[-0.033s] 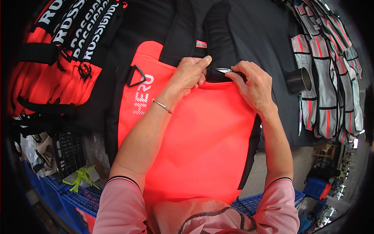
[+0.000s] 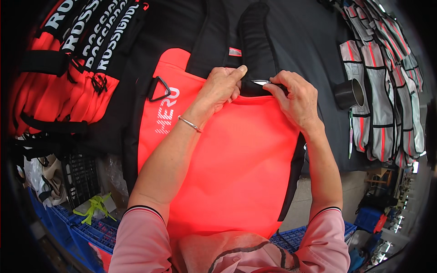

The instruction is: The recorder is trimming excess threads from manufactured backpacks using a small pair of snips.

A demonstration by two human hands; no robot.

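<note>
A bright red-orange bag point(image 2: 241, 159) with black sides and pale printing lies flat in front of me. Two black padded straps point(image 2: 258, 43) run away from its far edge. My left hand point(image 2: 221, 87) is closed on that far edge, thumb up, pinching the fabric beside the strap. Thread snips point(image 2: 261, 82) with short pointed silver blades are gripped in my right hand point(image 2: 297, 98). Their tips point left over the black fabric at the strap's base, a little apart from my left fingers. My right palm hides the rest of the snips. A black triangular ring point(image 2: 159, 89) sits at the bag's left.
Several red and black bags point(image 2: 68, 100) are stacked at the left on the black-covered table point(image 2: 305, 41). At the right lie a dark cup point(image 2: 349, 94) on its side, a toothbrush point(image 2: 351, 134) and grey pieces with red stripes point(image 2: 380, 109). Blue crates point(image 2: 93, 232) stand below.
</note>
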